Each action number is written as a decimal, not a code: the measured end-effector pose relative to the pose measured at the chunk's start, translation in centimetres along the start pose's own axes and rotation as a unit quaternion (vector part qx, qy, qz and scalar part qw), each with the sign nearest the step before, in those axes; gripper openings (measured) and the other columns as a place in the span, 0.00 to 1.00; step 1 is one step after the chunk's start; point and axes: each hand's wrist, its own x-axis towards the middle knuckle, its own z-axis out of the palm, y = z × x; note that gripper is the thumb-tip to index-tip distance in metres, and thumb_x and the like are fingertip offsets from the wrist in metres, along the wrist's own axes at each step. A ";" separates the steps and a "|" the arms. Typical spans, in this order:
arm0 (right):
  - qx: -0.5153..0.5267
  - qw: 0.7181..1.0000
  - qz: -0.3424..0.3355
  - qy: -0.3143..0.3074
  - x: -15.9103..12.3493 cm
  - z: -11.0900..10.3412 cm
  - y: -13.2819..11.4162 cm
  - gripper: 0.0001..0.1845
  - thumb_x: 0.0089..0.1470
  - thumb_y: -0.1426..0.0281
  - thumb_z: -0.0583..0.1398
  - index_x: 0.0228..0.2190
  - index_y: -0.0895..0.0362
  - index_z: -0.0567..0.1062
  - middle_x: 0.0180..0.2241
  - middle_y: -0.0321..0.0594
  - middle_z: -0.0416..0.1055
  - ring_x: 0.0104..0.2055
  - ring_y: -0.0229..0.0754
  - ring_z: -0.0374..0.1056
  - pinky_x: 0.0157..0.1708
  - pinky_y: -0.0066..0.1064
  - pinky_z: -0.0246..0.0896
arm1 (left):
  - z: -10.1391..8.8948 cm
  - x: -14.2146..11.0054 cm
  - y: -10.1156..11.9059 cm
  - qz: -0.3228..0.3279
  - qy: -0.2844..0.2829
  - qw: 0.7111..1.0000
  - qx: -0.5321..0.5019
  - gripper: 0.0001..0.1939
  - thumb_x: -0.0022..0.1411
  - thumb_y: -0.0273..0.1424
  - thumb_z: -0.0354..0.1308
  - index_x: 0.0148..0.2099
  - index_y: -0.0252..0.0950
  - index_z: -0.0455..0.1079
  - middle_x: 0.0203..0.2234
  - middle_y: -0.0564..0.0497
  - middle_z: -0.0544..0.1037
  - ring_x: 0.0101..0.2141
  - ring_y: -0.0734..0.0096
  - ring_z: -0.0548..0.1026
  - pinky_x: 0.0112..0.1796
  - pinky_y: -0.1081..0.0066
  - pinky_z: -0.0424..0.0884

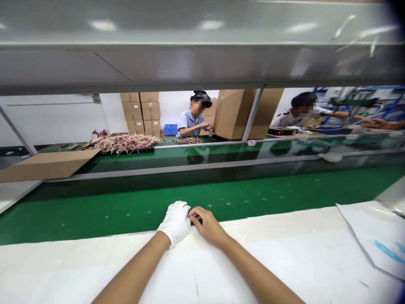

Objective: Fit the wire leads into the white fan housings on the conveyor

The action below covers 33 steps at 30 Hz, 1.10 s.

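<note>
The bare left forearm (136, 266) and right forearm (257, 272) reach forward and converge; the left hand (176, 223) wears a white glove (182, 226), its fingers bunched and pointing away; the bare right hand (209, 227) curls in from the side, its fingers (193, 216) pinching the glove near the knuckles.

The head-worn camera looks forward and down from just behind a green conveyor belt (95, 215).

the left hand (177, 223) wears a snug white fabric glove (180, 221) ending at the wrist; the right hand (207, 226) is ungloved, and the left forearm (134, 268) and right forearm (256, 270) are bare.
</note>
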 end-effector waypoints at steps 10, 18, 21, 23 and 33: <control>-0.005 1.000 0.007 0.000 0.0 0.0 0.0 0.05 0.50 0.74 0.52 0.27 0.57 0.68 0.28 0.40 0.67 0.29 0.39 0.65 0.31 0.30 0.62 | 0.0 0.0 0.1 -0.004 -0.006 1.000 0.002 0.19 0.50 0.27 0.45 0.45 0.32 0.68 0.46 0.43 0.68 0.47 0.61 0.63 0.50 0.64 0.56; -0.015 1.000 0.001 0.001 -0.1 0.0 0.0 0.06 0.50 0.75 0.52 0.27 0.57 0.68 0.28 0.40 0.67 0.30 0.39 0.65 0.32 0.30 0.62 | 0.1 0.1 0.0 -0.004 -0.005 1.000 0.009 0.20 0.50 0.27 0.45 0.46 0.33 0.67 0.46 0.44 0.68 0.48 0.61 0.62 0.51 0.65 0.55; -0.014 1.000 0.001 0.000 -0.1 0.0 0.0 0.06 0.50 0.74 0.52 0.27 0.57 0.68 0.28 0.40 0.67 0.30 0.39 0.65 0.32 0.30 0.62 | 0.1 0.1 0.0 -0.011 -0.011 1.000 0.007 0.20 0.51 0.27 0.45 0.46 0.32 0.67 0.47 0.44 0.67 0.48 0.61 0.62 0.51 0.65 0.55; -0.011 1.000 0.001 0.001 -0.1 0.0 0.0 0.06 0.50 0.74 0.52 0.27 0.57 0.69 0.29 0.40 0.67 0.30 0.39 0.65 0.31 0.30 0.62 | 0.1 0.1 0.0 -0.012 -0.011 1.000 0.006 0.20 0.51 0.27 0.45 0.46 0.32 0.67 0.47 0.44 0.67 0.48 0.61 0.62 0.51 0.65 0.55; -0.013 1.000 -0.002 0.003 -0.1 0.0 -0.1 0.06 0.50 0.74 0.52 0.27 0.56 0.69 0.28 0.39 0.66 0.29 0.39 0.64 0.30 0.30 0.62 | -0.4 0.0 0.3 -0.015 -0.019 1.000 0.007 0.19 0.51 0.27 0.45 0.45 0.34 0.68 0.46 0.45 0.68 0.48 0.63 0.62 0.51 0.65 0.55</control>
